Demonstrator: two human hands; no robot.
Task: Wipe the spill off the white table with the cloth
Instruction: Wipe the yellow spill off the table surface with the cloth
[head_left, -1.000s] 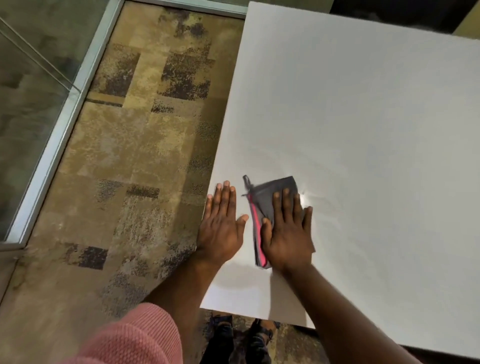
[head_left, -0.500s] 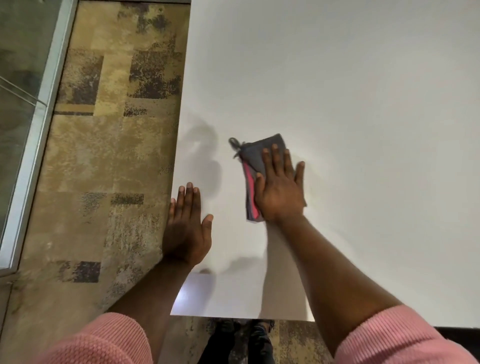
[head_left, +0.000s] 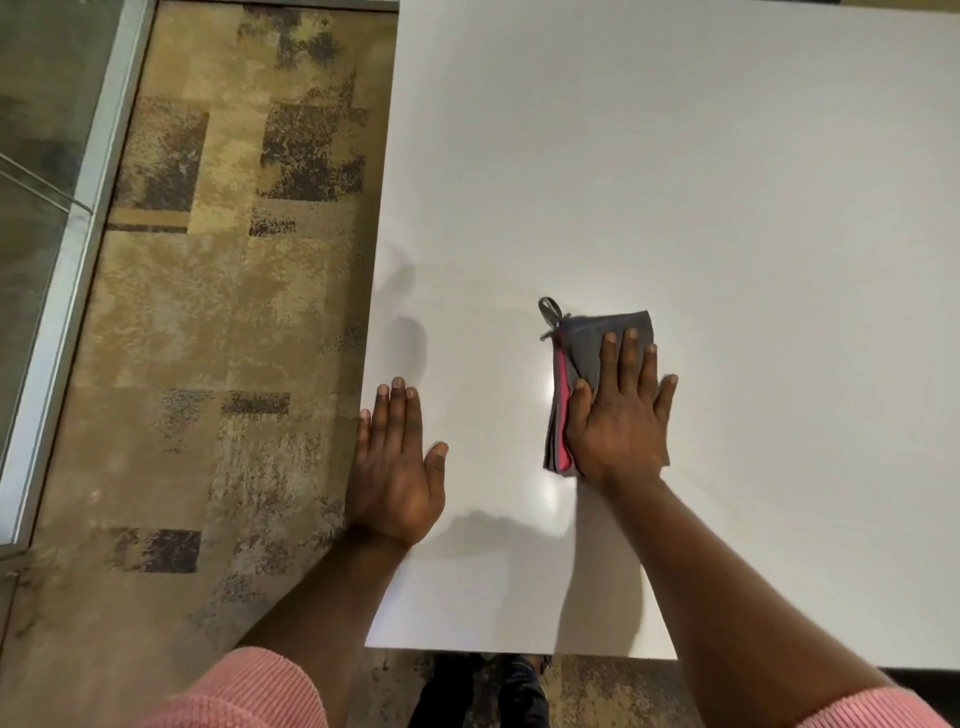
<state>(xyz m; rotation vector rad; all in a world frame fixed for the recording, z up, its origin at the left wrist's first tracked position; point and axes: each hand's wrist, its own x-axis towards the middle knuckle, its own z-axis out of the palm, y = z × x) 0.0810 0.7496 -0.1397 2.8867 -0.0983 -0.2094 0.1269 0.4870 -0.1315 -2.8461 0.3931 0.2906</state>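
A folded grey cloth (head_left: 587, 345) with a pink inner layer and a small loop at its far left corner lies on the white table (head_left: 701, 182). My right hand (head_left: 621, 415) presses flat on the cloth, fingers spread, covering its right and near parts. My left hand (head_left: 397, 467) lies flat and empty on the table at its left edge, fingers together. A faint glossy sheen shows on the table between the hands; I cannot tell whether it is liquid.
The table's left edge (head_left: 376, 312) and near edge (head_left: 519, 650) border a patterned brown carpet (head_left: 223, 312). A glass partition with a metal frame (head_left: 67, 270) runs along the far left. Dark shoes (head_left: 483, 691) show below the near edge.
My right hand has slid the cloth away from the left edge, to the right across the table. The left hand has stayed flat at the left edge.
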